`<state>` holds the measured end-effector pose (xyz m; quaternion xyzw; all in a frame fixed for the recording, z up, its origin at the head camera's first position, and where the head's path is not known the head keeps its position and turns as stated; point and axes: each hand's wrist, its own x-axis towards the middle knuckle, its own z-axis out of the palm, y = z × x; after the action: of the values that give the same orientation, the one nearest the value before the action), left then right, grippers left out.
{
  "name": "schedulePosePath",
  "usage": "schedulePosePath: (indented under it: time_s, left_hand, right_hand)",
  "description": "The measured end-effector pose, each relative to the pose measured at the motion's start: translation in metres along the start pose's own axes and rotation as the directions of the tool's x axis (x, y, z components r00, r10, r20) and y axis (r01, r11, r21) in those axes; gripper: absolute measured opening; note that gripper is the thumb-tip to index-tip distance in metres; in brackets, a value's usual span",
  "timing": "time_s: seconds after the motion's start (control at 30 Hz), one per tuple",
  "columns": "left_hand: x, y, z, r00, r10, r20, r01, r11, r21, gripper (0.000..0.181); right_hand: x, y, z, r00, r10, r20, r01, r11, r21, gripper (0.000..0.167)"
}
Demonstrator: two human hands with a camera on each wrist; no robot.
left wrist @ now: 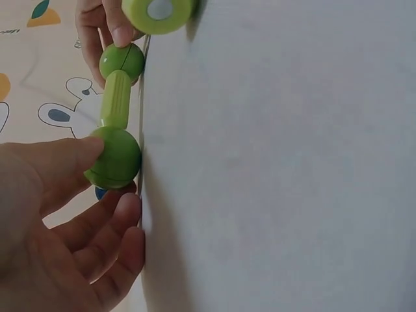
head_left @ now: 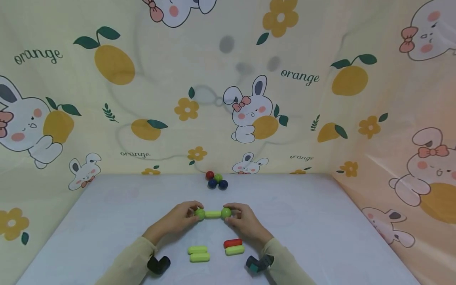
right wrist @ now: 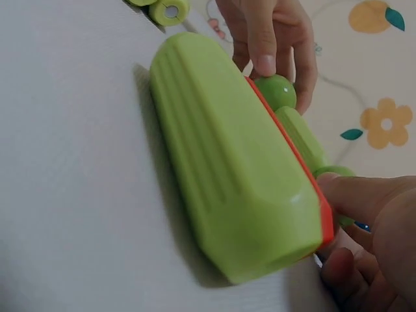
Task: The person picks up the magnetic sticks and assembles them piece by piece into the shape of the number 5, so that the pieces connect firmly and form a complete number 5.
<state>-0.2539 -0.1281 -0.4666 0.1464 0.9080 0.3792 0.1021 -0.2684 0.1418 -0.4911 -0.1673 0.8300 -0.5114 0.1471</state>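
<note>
A light-green rod (head_left: 213, 214) with a green ball on each end spans the gap between my two hands. My left hand (head_left: 183, 217) pinches the left green ball (head_left: 200, 214) between thumb and fingers, and my right hand (head_left: 245, 219) pinches the right green ball (head_left: 226, 213). In the left wrist view the rod (left wrist: 116, 99) meets both balls. Nearer to me lie two light-green rods (head_left: 199, 257) on the left, and a red rod (head_left: 233, 243) beside another light-green rod (head_left: 235, 250) on the right. That light-green rod (right wrist: 221, 162) looms large in the right wrist view.
At the back of the white table (head_left: 303, 213) sit a red ball (head_left: 209, 175), a green ball (head_left: 218, 178) and two dark blue balls (head_left: 212, 183). Behind them hangs a patterned cloth (head_left: 206, 71) with rabbits and oranges. Both wrists wear dark cameras (head_left: 158, 265).
</note>
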Motion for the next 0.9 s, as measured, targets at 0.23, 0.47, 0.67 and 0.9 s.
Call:
schedulePosePath:
  time_s: [0.23, 0.47, 0.67, 0.9]
  left_hand:
    - [-0.001, -0.001, 0.001, 0.999, -0.021, -0.028, 0.021, 1.0, -0.022, 0.035]
    - [-0.006, -0.005, -0.003, 0.998, -0.016, -0.054, 0.013, 0.999, -0.05, 0.031]
    - [-0.013, -0.013, -0.004, 0.998, -0.015, -0.068, 0.01, 0.997, -0.077, 0.028]
    - [-0.021, -0.015, -0.007, 1.0, -0.011, -0.023, 0.008, 0.995, -0.1, 0.029]
  right_hand:
    - [0.003, 0.001, 0.001, 1.0, 0.001, -0.014, 0.0, 0.999, 0.045, 0.047]
    - [0.005, 0.003, 0.002, 0.999, 0.014, -0.03, -0.012, 0.998, 0.059, 0.047]
    - [0.005, 0.005, 0.003, 0.999, 0.034, -0.037, -0.031, 0.996, 0.081, 0.046]
    - [0.005, 0.006, 0.002, 0.998, 0.049, -0.043, -0.044, 0.993, 0.113, 0.047]
